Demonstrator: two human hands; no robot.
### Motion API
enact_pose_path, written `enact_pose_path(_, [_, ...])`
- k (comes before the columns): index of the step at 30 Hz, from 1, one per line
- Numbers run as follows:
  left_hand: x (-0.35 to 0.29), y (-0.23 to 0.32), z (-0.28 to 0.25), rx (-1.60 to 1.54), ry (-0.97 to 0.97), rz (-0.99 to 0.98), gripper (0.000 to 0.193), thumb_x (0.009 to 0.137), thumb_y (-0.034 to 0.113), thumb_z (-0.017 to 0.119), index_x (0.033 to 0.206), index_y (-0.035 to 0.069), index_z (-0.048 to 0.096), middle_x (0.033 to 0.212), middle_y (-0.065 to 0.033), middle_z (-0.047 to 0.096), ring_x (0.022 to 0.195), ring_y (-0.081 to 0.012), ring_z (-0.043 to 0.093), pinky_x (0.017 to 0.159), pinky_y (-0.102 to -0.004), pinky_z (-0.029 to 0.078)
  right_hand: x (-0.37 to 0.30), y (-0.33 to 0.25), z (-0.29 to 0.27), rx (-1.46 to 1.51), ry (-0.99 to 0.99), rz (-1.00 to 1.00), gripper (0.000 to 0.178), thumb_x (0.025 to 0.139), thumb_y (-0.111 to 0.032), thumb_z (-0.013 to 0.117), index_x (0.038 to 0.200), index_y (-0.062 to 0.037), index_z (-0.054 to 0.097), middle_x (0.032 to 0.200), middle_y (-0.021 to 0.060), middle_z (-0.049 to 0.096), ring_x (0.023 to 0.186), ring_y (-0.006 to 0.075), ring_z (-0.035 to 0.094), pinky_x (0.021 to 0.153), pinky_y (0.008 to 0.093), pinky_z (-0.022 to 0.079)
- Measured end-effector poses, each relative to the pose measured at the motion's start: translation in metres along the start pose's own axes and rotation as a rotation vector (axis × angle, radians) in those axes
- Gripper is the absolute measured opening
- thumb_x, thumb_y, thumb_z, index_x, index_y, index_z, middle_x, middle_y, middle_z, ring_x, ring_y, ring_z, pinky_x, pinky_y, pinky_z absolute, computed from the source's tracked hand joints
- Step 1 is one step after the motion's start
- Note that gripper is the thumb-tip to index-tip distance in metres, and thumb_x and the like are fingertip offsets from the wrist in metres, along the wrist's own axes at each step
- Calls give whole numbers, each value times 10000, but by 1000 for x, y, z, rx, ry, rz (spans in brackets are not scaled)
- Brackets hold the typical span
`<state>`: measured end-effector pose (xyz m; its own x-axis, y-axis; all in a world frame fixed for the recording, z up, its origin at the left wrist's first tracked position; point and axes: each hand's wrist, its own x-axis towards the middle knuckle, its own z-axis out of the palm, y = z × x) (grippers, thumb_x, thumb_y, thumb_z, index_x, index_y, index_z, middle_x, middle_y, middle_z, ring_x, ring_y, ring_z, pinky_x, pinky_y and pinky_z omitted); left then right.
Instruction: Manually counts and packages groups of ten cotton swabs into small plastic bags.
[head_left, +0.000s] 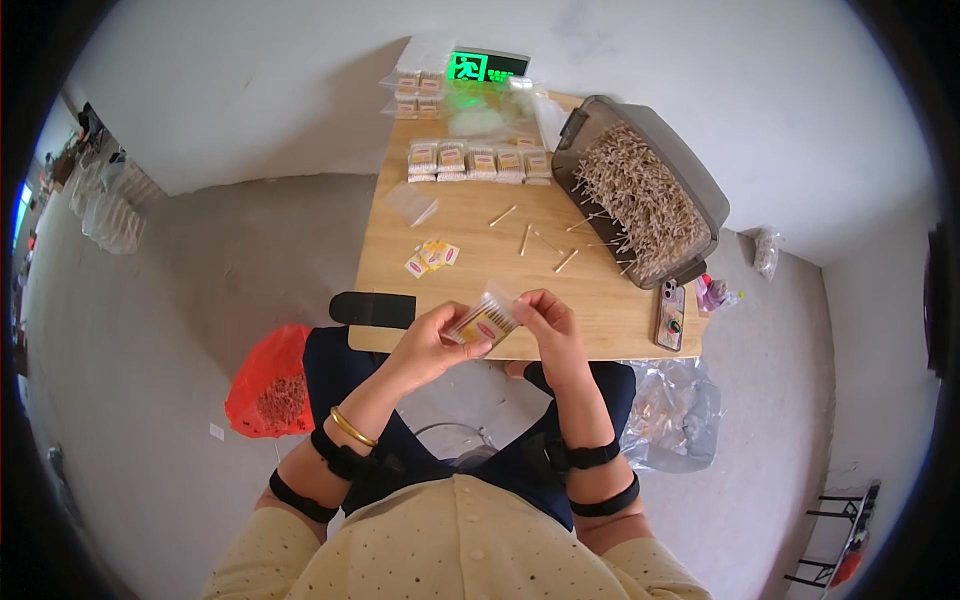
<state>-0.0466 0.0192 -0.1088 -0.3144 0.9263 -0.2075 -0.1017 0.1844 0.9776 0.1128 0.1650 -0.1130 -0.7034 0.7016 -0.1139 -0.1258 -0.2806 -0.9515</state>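
Above the near edge of the table, my left hand [432, 342] grips a small clear bag of cotton swabs [487, 320] with a yellow, white and red label card inside. The thumb lies across the bag's lower part. My right hand [555, 328] pinches the upper right edge of the same bag between thumb and fingers. Just beyond, yellow label cards [434, 257] lie in a loose spread, with flat clear bags [411, 204] farther off. Several loose cotton swabs [525, 240] are scattered across the middle of the wooden tabletop [480, 270].
A grey bin [688, 140] heaped with cotton swabs lies tilted at the right. Filled packs [480, 162] form a row at the back, before a lit green sign [488, 67]. A phone [670, 315] rests at the right edge, a black pad [372, 310] at the left. A red bag [268, 365] stands on the floor.
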Motion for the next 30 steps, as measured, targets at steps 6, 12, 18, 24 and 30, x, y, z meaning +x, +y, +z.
enact_pose_path(6, [43, -9, -8, 116, 21, 124, 236, 929, 212, 776, 1068, 35, 703, 972, -32, 722, 912, -111, 666, 831, -271, 518, 20, 14, -11, -249, -125, 105, 168, 1001, -163, 692, 1083, -19, 662, 955, -7, 652, 893, 72, 585, 838, 243, 474])
enact_pose_path(12, [81, -42, -1, -171, 200, 10, 151, 979, 218, 719, 999, 71, 689, 968, 13, 703, 885, -70, 629, 785, -273, 505, 34, 48, -18, -131, -85, 172, 292, 1016, -141, 676, 1254, -1, 581, 1073, 42, 669, 967, 99, 611, 858, 228, 485])
enact_pose_path(18, [108, -68, 1, -492, 305, -147, 172, 1008, 256, 678, 1047, 92, 711, 1099, -16, 747, 986, -110, 690, 854, -280, 538, 76, 82, -52, -246, 14, 142, 240, 1000, -156, 693, 1153, 25, 654, 950, 41, 696, 896, 97, 625, 780, 246, 498])
enact_pose_path(24, [101, -95, -28, -269, 403, -196, 306, 1046, 296, 625, 1157, 29, 724, 1119, -50, 756, 995, -134, 700, 863, -292, 556, 192, 49, -118, -536, 382, -134, 241, 949, -222, 728, 1038, 2, 731, 806, 26, 694, 688, 92, 557, 623, 277, 453])
enact_pose_path(30, [77, -102, -52, -163, 341, -206, 282, 1041, 253, 638, 1134, 4, 729, 1043, -53, 758, 937, -110, 697, 827, -257, 549, 330, 50, -153, -636, 546, -190, 295, 948, -206, 712, 1153, 6, 726, 891, 83, 748, 774, 167, 692, 712, 341, 533])
